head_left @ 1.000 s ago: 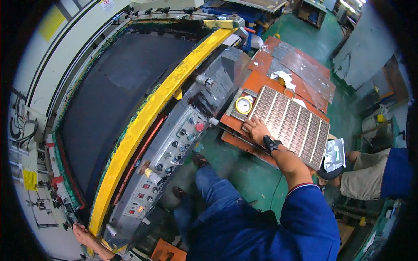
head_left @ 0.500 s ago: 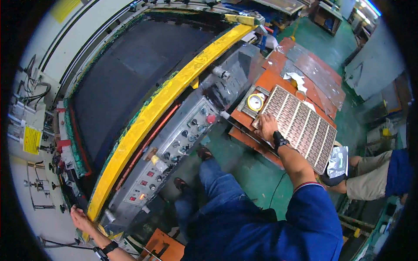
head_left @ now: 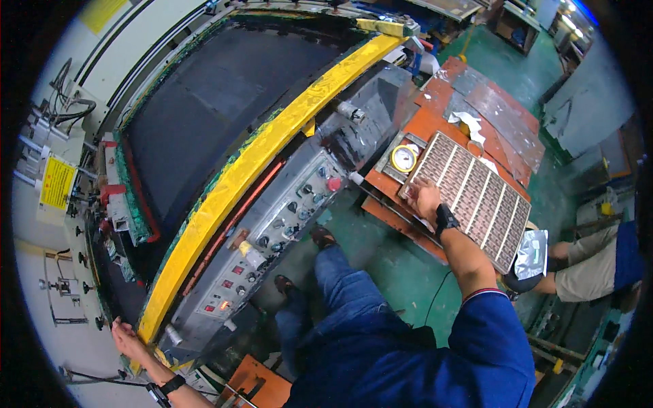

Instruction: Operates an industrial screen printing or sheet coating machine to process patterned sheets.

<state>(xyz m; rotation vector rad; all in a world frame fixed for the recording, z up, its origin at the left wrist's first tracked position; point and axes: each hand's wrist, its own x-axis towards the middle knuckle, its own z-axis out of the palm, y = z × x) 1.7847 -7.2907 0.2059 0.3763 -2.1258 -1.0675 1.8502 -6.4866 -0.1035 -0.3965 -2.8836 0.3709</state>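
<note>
My left hand (head_left: 129,342) is at the lower left end of a long yellow-covered bar (head_left: 238,183). Its fingers are bent together at the machine's edge, and what they hold, if anything, is too small to make out. To the right, my right hand (head_left: 426,198) has its fingers curled over the near left corner of a printed sheet (head_left: 469,197) with rows of small brown pictures. Just beyond that hand lies a roll of yellow tape (head_left: 403,158). Behind the bar stretches a dark screen (head_left: 218,95) with green edges.
A grey control panel (head_left: 272,231) with knobs and a red button runs along the bar. The sheet lies on an orange table (head_left: 435,102), with crumpled white paper (head_left: 466,121) and clear plates. A silver packet (head_left: 530,255) is near another person's legs (head_left: 588,268) at the right.
The screen's left end and the yellow-labelled unit beside it have shifted away from the yellow bar's lower end. Both hands stay at nearly the same spots. The whole view has moved slightly.
</note>
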